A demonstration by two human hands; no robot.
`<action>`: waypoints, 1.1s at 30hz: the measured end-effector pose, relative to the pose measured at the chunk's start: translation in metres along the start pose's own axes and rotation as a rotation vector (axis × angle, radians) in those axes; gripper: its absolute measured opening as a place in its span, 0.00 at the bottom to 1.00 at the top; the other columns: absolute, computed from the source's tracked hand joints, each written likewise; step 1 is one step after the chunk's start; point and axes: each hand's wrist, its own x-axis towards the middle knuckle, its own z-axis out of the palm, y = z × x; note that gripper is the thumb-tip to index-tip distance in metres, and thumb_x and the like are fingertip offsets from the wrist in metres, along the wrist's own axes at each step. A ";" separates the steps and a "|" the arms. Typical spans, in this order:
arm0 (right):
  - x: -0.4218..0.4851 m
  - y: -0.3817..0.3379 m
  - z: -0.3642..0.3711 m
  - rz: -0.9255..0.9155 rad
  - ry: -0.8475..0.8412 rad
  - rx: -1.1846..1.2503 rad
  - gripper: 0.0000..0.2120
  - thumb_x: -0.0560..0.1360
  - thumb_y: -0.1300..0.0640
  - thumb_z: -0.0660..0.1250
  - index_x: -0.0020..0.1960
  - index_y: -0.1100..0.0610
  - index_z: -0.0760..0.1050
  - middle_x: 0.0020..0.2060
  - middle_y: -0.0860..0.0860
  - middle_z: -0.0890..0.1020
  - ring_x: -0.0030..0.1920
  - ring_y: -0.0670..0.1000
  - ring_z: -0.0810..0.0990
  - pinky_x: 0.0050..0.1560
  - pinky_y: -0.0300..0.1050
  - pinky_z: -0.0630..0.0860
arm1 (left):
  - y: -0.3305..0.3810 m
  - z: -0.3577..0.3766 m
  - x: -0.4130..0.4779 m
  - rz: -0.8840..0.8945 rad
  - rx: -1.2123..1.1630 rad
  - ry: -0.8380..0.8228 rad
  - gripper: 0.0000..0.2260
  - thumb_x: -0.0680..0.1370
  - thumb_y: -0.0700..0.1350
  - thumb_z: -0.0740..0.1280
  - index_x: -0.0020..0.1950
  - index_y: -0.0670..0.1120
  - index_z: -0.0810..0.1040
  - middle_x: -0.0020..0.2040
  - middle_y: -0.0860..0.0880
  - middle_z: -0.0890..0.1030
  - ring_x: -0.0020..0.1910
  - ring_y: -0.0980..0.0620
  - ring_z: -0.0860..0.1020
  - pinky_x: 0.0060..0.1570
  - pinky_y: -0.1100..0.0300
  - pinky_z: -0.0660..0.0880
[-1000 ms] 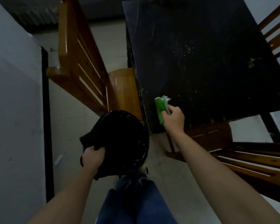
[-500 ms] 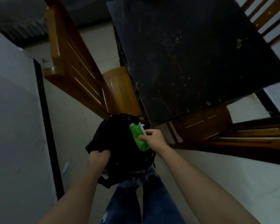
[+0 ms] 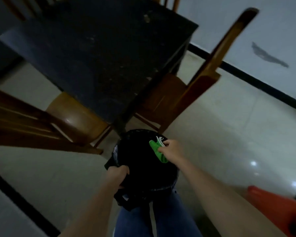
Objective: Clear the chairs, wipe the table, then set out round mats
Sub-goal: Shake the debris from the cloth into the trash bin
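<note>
The dark table (image 3: 99, 53) stands ahead, its top speckled with pale crumbs. My left hand (image 3: 117, 175) grips the near rim of a black bin with a black liner (image 3: 140, 168), held below the table's near corner. My right hand (image 3: 172, 150) pinches a green and white cloth (image 3: 158, 151) over the bin's open top. Two wooden chairs flank the corner, one at the left (image 3: 72, 117) and one at the right (image 3: 200, 79), both with their seats tucked partly under the table.
Pale tiled floor (image 3: 229, 134) spreads to the right and near left. A white wall with a black skirting line (image 3: 263, 86) runs at the right. An orange object (image 3: 272, 207) lies at the lower right. My jeans-clad legs (image 3: 154, 218) are under the bin.
My right hand took the green cloth from the table's edge and brought it over the bin. The view swung, so the table corner now points towards me.
</note>
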 end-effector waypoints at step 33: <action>0.029 0.348 -0.556 0.338 0.722 0.770 0.20 0.70 0.50 0.73 0.34 0.67 0.72 0.29 0.58 0.71 0.31 0.54 0.71 0.34 0.45 0.64 | 0.270 0.675 -0.114 0.553 0.727 -0.275 0.03 0.73 0.41 0.67 0.43 0.43 0.74 0.45 0.41 0.77 0.43 0.43 0.78 0.50 0.46 0.78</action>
